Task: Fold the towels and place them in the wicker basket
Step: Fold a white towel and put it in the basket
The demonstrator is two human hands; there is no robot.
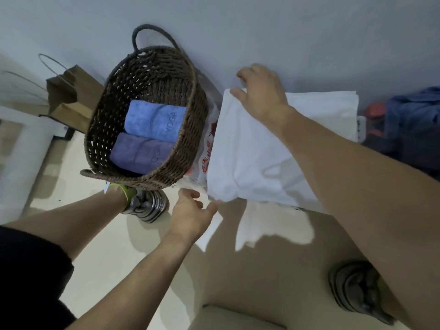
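1. Nearest, the left hand [190,211] pinches the near corner of the white towel [250,160], just right of the wicker basket [142,110]. This slight pinch could slip, letting the fold fall open.
2. The towel looks soft, plain and part-folded, lying beside the basket on the floor.
3. Farther, the right hand [260,91] rests on the towel's far edge, fingers loosely curled over it.
4. Inside the basket lie a purple towel [140,152] and, beyond it, a blue towel [154,120], both folded; a bulky third may crowd them.
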